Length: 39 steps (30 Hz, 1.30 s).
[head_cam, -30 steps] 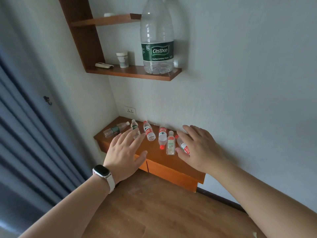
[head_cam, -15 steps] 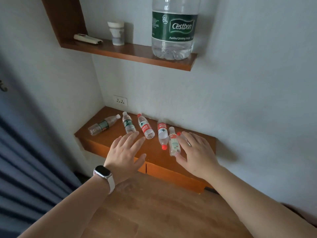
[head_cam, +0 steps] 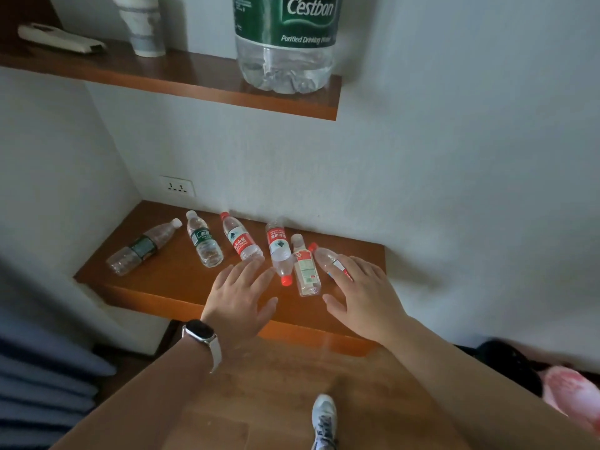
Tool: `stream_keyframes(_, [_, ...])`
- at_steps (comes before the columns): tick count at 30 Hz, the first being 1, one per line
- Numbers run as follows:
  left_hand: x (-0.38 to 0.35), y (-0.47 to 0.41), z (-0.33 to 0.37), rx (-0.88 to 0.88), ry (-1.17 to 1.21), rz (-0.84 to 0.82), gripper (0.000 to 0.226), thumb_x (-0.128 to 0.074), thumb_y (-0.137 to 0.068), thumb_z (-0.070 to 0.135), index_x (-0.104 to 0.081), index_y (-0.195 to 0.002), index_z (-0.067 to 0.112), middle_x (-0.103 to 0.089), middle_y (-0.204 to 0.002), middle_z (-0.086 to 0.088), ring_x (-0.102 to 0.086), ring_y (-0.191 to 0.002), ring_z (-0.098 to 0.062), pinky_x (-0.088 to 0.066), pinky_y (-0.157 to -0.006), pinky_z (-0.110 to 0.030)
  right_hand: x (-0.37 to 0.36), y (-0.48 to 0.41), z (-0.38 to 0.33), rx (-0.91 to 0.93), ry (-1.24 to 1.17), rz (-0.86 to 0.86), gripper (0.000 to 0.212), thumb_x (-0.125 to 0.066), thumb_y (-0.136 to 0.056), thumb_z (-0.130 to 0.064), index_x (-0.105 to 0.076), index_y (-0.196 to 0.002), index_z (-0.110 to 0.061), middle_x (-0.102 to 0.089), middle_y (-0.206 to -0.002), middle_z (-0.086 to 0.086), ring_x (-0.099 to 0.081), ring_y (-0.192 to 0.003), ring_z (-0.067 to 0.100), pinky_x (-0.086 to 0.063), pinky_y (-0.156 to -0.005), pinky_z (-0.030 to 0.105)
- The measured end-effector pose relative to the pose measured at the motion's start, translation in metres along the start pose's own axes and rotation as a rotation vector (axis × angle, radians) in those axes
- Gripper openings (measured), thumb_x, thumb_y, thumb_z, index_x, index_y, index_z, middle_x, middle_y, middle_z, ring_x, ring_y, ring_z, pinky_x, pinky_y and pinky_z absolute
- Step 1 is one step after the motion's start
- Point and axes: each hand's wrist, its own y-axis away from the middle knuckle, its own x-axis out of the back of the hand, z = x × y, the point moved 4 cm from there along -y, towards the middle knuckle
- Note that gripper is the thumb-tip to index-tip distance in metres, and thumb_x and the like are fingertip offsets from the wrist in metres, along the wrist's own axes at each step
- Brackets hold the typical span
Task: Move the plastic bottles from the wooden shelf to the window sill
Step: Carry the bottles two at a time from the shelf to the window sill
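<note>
Six bottles (head_cam: 242, 240) lie on the shelf (head_cam: 168, 284), one jug (head_cam: 285, 60) above; left hand (head_cam: 238, 297) and right hand (head_cam: 363, 293) spread flat, gripping nothing.

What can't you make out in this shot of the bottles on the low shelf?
Head view:
Window sill: out of frame.
Big Cestbon bottle: top cut off by the upper edge.
Rightmost small bottle: base hidden under the right hand; contact unclear.
Pink object, lower right: blurred, cut by the edge.
</note>
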Motion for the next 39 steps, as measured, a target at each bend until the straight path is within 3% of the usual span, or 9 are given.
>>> stream_keyframes(5, [-0.017, -0.034, 0.011, 0.012, -0.004, -0.022, 0.054, -0.051, -0.090, 0.054, -0.055, -0.136, 0.026, -0.058, -0.144, -0.004, -0.055, -0.131, -0.032, -0.041, -0.105, -0.055, -0.030, -0.019, 0.032, 0.001, -0.015, -0.009, 0.059, -0.059, -0.089, -0.052, -0.047, -0.140, -0.025, -0.054, -0.142, 0.001, -0.054, -0.127, 0.024, -0.043, -0.105, 0.041])
stream_keyframes(9, [-0.035, -0.066, 0.026, 0.077, 0.022, -0.053, 0.052, -0.051, -0.095, 0.053, -0.047, -0.142, 0.030, -0.048, -0.153, -0.001, -0.043, -0.142, -0.029, -0.031, -0.114, -0.051, -0.052, -0.046, 0.062, -0.024, -0.078, -0.034, 0.062, -0.066, -0.083, -0.054, -0.053, -0.135, -0.024, -0.061, -0.136, 0.002, -0.061, -0.122, 0.027, -0.045, -0.101, 0.044])
stream_keyframes(13, [-0.056, -0.100, 0.037, 0.138, 0.041, -0.073, 0.052, -0.054, -0.093, 0.052, -0.051, -0.138, 0.029, -0.053, -0.148, -0.002, -0.049, -0.138, -0.031, -0.035, -0.110, -0.053, -0.070, -0.070, 0.092, -0.033, -0.133, -0.036, 0.062, -0.072, -0.077, -0.055, -0.053, -0.129, -0.028, -0.066, -0.129, 0.001, -0.065, -0.116, 0.027, -0.049, -0.096, 0.044])
stream_keyframes(18, [-0.083, -0.138, 0.053, 0.236, 0.073, -0.121, 0.053, -0.046, -0.096, 0.052, -0.047, -0.144, 0.028, -0.046, -0.154, 0.000, -0.039, -0.144, -0.027, -0.028, -0.117, -0.049, -0.111, -0.082, 0.136, -0.068, -0.195, -0.175, 0.057, -0.053, -0.090, -0.058, -0.041, -0.141, -0.033, -0.048, -0.150, -0.001, -0.045, -0.138, 0.025, -0.033, -0.113, 0.042])
stream_keyframes(22, [-0.109, -0.153, 0.065, 0.365, 0.170, -0.175, 0.057, -0.048, -0.098, 0.050, -0.037, -0.150, 0.029, -0.036, -0.159, 0.005, -0.031, -0.148, -0.020, -0.023, -0.120, -0.044, -0.133, -0.085, 0.157, -0.052, -0.224, -0.237, 0.063, -0.050, -0.092, -0.061, -0.037, -0.145, -0.031, -0.042, -0.154, -0.003, -0.041, -0.140, 0.021, -0.031, -0.113, 0.037])
stream_keyframes(30, [-0.149, -0.159, 0.067, 0.713, 0.448, -0.238, 0.054, -0.053, -0.095, 0.048, -0.039, -0.145, 0.035, -0.055, -0.139, 0.009, -0.054, -0.121, -0.014, -0.051, -0.095, -0.035, -0.168, -0.087, 0.184, -0.109, -0.336, -0.382, 0.069, -0.048, -0.091, -0.065, -0.030, -0.148, -0.030, -0.039, -0.153, -0.006, -0.043, -0.135, 0.015, -0.037, -0.109, 0.029])
stream_keyframes(33, [-0.167, -0.164, 0.061, 0.763, 0.526, -0.277, 0.054, -0.051, -0.089, 0.053, -0.039, -0.140, 0.041, -0.059, -0.132, 0.008, -0.061, -0.115, -0.017, -0.058, -0.088, -0.042, -0.184, -0.091, 0.189, -0.154, -0.391, -0.445, 0.070, -0.050, -0.091, -0.064, -0.030, -0.147, -0.028, -0.041, -0.149, -0.005, -0.046, -0.130, 0.013, -0.042, -0.105, 0.028])
stream_keyframes(36, [-0.177, -0.173, 0.063, 0.776, 0.535, -0.294, 0.052, -0.057, -0.091, 0.042, -0.040, -0.139, 0.034, -0.056, -0.131, 0.006, -0.062, -0.113, -0.020, -0.058, -0.085, -0.036, -0.199, -0.094, 0.188, -0.227, -0.437, -0.488, 0.071, -0.054, -0.089, -0.064, -0.031, -0.146, -0.028, -0.045, -0.144, -0.005, -0.051, -0.124, 0.013, -0.046, -0.099, 0.025])
stream_keyframes(39, [-0.187, -0.182, 0.062, 0.816, 0.566, -0.299, 0.055, -0.060, -0.087, 0.040, -0.039, -0.137, 0.033, -0.049, -0.128, 0.005, -0.062, -0.109, -0.020, -0.060, -0.085, -0.041, -0.209, -0.098, 0.184, -0.307, -0.466, -0.529, 0.073, -0.056, -0.088, -0.064, -0.031, -0.146, -0.028, -0.046, -0.141, -0.006, -0.053, -0.121, 0.013, -0.049, -0.094, 0.023])
